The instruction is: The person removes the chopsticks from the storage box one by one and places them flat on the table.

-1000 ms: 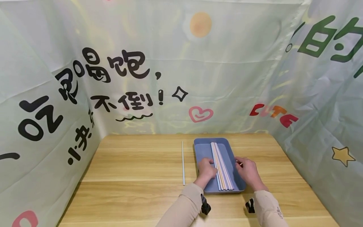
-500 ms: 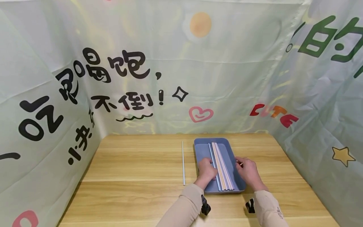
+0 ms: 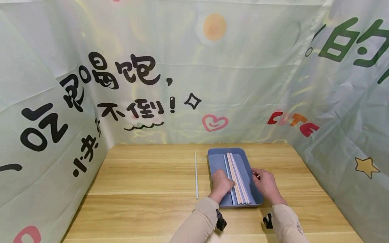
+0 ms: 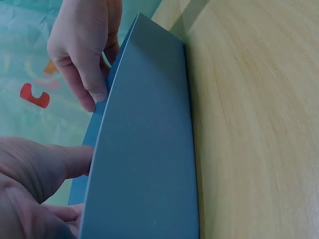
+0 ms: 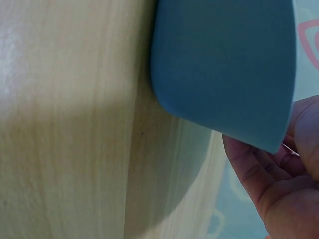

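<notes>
A blue-grey tray (image 3: 216, 158) sits on the wooden table, holding a bundle of pastel chopsticks (image 3: 240, 182) laid lengthwise. My left hand (image 3: 222, 180) reaches in over the tray's left side, with thumb and fingers at a light-blue chopstick (image 3: 226, 165) that lies apart from the bundle's left edge. The fingertips are partly hidden behind the tray wall (image 4: 144, 134) in the left wrist view. My right hand (image 3: 265, 182) grips the tray's right rim; in the right wrist view its fingers (image 5: 249, 167) curl about the tray's corner.
One more light-blue chopstick (image 3: 196, 175) lies alone on the table (image 3: 146, 175), left of the tray. Printed cloth walls (image 3: 258, 84) enclose the table at the back and both sides.
The light-blue chopstick has come away from the bundle toward the left, and its far end has shifted nearer. My left hand has moved slightly; the right hand stays at the rim.
</notes>
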Demonstrator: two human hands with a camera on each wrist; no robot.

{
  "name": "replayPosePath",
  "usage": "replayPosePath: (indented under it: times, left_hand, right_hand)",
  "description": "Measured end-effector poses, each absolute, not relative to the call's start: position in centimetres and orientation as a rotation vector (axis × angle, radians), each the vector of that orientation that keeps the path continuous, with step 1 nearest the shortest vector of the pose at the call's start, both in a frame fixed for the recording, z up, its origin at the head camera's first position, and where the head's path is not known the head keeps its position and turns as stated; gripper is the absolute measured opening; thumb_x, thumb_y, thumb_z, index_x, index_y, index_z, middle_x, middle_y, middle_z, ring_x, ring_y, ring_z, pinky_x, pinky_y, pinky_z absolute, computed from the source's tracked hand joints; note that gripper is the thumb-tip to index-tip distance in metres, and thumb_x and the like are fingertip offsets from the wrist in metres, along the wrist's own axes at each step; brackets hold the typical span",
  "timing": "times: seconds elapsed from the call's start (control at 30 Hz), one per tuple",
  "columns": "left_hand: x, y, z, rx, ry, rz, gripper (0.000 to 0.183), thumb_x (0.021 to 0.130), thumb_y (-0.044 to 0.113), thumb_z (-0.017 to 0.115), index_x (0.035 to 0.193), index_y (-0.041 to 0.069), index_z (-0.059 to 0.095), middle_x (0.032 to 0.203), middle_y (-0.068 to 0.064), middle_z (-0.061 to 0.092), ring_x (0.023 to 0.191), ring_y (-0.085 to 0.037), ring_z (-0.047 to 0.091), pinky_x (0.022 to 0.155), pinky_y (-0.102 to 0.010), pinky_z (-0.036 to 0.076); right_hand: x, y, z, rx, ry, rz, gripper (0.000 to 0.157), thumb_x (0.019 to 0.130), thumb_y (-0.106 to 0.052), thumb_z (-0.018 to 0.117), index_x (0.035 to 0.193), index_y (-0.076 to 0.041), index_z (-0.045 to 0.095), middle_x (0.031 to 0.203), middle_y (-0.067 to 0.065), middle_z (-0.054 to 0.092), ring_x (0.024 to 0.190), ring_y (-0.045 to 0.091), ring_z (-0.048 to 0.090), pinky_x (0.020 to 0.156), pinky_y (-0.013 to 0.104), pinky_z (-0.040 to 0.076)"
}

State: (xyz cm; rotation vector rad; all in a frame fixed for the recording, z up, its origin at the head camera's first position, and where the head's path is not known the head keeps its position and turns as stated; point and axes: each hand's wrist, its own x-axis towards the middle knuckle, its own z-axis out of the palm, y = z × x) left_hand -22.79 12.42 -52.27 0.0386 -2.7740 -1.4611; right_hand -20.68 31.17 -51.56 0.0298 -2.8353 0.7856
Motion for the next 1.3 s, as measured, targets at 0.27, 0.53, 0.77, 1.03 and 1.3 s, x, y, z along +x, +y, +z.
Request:
replayPosePath:
  times: [0.27, 0.53, 0.77, 1.03, 1.3]
  left_hand:
    - [-22.9, 12.2, -52.0, 0.157, -2.744, -1.622, 0.035, 0.071, 0.005, 0.089, 0.054, 0.014, 0.060, 0.037, 0.005, 0.051, 0.031, -0.007, 0.048, 0.044, -0.024, 0.047]
    - [-23.0, 10.5, -50.3, 0.151, -2.683, -1.868, 0.017, 0.076, 0.002, 0.085, 0.074, 0.008, 0.069, 0.060, -0.002, 0.066, 0.042, -0.012, 0.064, 0.050, -0.028, 0.060]
    - [-23.6, 8.4, -49.6, 0.219, -2.557, -2.160, 0.012, 0.077, -0.002, 0.079, 0.085, 0.004, 0.073, 0.072, -0.007, 0.069, 0.050, -0.011, 0.065, 0.054, -0.027, 0.063]
    - [-24.4, 6.1, -48.9, 0.194, -2.436, -2.331, 0.016, 0.078, -0.003, 0.074, 0.094, 0.000, 0.072, 0.075, -0.007, 0.069, 0.058, -0.011, 0.065, 0.058, -0.027, 0.064]
    - [-24.9, 2.7, -49.1, 0.203, -2.419, -2.324, 0.020, 0.078, -0.003, 0.073, 0.098, -0.003, 0.072, 0.074, -0.008, 0.069, 0.058, -0.013, 0.066, 0.059, -0.029, 0.065]
  right_hand:
    - [-20.7, 31.1, -51.6, 0.042, -2.822, 0.798, 0.034, 0.096, 0.000, 0.065, 0.128, 0.011, 0.069, 0.098, 0.021, 0.074, 0.080, 0.024, 0.065, 0.060, 0.026, 0.051]
    - [-20.7, 31.0, -51.5, 0.024, -2.831, 0.808, 0.034, 0.096, 0.001, 0.065, 0.128, 0.011, 0.068, 0.100, 0.023, 0.073, 0.082, 0.026, 0.066, 0.062, 0.028, 0.053]
    - [-20.8, 31.1, -51.5, 0.031, -2.825, 0.799, 0.034, 0.096, 0.000, 0.064, 0.128, 0.011, 0.068, 0.099, 0.023, 0.073, 0.082, 0.026, 0.066, 0.062, 0.027, 0.052]
    - [-20.9, 31.2, -51.6, 0.041, -2.830, 0.799, 0.034, 0.096, 0.001, 0.064, 0.128, 0.012, 0.068, 0.099, 0.023, 0.073, 0.081, 0.025, 0.065, 0.060, 0.026, 0.051]
    - [-20.9, 31.2, -51.5, 0.040, -2.827, 0.810, 0.033, 0.096, 0.001, 0.064, 0.127, 0.012, 0.068, 0.098, 0.023, 0.074, 0.082, 0.025, 0.067, 0.060, 0.026, 0.052]
